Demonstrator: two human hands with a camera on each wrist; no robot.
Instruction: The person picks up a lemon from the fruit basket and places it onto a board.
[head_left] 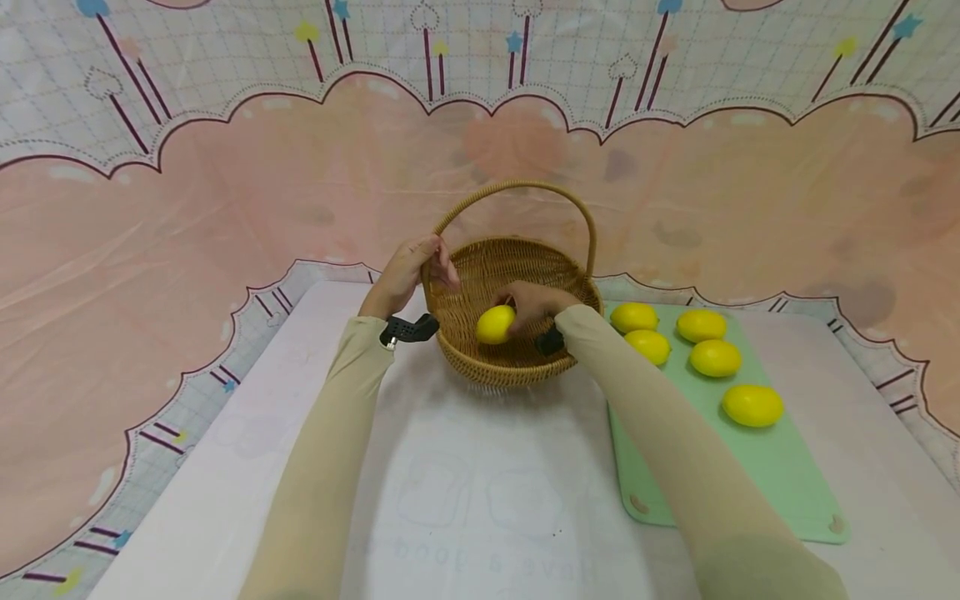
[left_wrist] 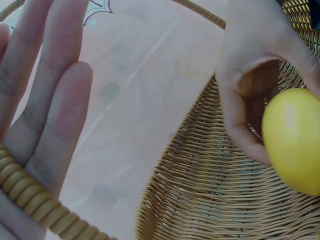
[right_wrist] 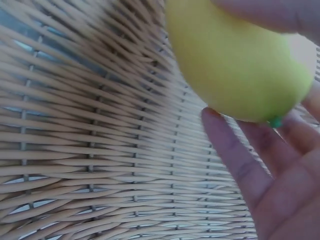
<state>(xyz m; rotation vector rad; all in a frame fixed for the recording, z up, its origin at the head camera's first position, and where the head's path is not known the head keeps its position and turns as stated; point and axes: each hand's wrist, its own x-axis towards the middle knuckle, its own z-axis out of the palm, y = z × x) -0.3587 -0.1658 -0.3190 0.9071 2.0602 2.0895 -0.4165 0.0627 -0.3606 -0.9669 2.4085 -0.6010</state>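
Over basket (head_left: 517, 275), right hand (head_left: 534, 304) gripping lemon (head_left: 496, 324)

Perhaps a studio: cartoon-print backdrop (head_left: 225, 183).

The wicker basket (head_left: 517, 333) sits mid-bench, its tall arched handle (head_left: 517, 187) spanning side to side, so entry is from the front or back of the arch. The left hand (head_left: 408, 271) lies along the left rim, blocking that side. The right hand (head_left: 536, 304) and its lemon (head_left: 496, 324) fill the middle of the basket. To the right, five lemons (head_left: 712, 354) crowd the far end of the green mat (head_left: 780, 483); its near end is bare. The bench (head_left: 465, 500) between the two sleeves lies open.
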